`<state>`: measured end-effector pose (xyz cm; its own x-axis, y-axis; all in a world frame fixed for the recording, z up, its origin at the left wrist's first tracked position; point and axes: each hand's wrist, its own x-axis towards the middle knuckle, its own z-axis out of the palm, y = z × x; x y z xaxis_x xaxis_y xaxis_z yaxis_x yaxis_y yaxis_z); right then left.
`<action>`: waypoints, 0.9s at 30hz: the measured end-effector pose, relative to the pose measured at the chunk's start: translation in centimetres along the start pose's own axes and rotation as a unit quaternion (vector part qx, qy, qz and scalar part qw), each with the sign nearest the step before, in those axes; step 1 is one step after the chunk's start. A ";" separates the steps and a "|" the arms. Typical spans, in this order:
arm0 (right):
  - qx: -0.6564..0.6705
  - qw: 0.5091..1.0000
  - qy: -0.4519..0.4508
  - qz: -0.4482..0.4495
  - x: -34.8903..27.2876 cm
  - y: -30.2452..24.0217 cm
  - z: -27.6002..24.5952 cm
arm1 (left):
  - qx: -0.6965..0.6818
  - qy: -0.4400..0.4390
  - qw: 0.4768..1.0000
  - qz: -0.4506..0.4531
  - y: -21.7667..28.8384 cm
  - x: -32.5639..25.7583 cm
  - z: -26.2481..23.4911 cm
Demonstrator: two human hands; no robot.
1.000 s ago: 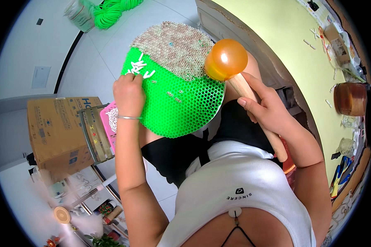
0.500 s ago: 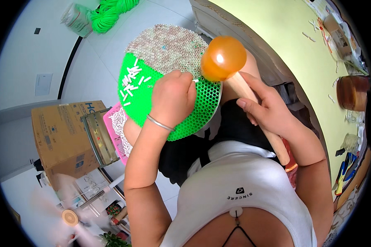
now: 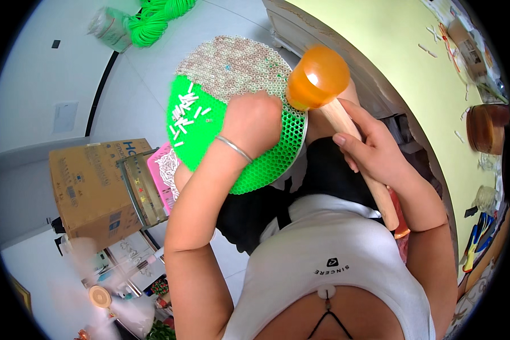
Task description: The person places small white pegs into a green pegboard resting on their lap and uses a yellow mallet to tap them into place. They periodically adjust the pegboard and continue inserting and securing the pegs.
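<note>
A round green honeycomb board [image 3: 266, 170] rests over my lap, its far part filled with upright pale little tubes [image 3: 232, 62]. Loose white tubes [image 3: 182, 116] lie scattered on its left side. My left hand [image 3: 252, 122], with a bangle at the wrist, is closed with curled fingers over the board, at the border between filled and bare cells. Whatever its fingertips pinch is hidden. My right hand [image 3: 374, 147] grips the wooden handle of a mallet [image 3: 318, 78]; the amber head is raised just right of the board's edge.
A pink basket [image 3: 160, 178] of white tubes stands left below the board, beside a cardboard box [image 3: 96, 190]. The yellow-green tabletop [image 3: 402, 62] curves along the right. A spinning fan [image 3: 100, 296] is at lower left. Green cord coils [image 3: 147, 28] lie on the far floor.
My left hand has moved right and slightly away across the board. The mallet head has shifted a little to the right and tilted, still in my right hand.
</note>
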<state>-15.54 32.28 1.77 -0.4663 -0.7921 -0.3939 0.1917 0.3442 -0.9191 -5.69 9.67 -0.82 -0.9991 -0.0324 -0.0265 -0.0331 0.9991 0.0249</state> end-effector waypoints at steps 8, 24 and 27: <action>0.008 0.999 0.025 -0.024 0.2 0.1 1.3 | -0.022 -0.009 1.000 -0.006 0.0 -0.4 0.0; -0.200 0.955 -0.010 -0.219 -0.7 -2.3 3.0 | -0.015 0.206 0.956 -0.209 -7.5 -6.2 0.7; -0.157 0.979 0.022 -0.129 -0.2 -1.5 2.2 | -0.159 0.264 0.948 -0.082 -4.3 -5.0 0.8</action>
<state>-13.79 30.85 3.19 -0.5020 -0.8531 -0.1419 -0.2095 0.2792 -0.9371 -0.56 5.58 -1.61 -0.8508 -0.2793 0.4452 -0.1122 0.9241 0.3654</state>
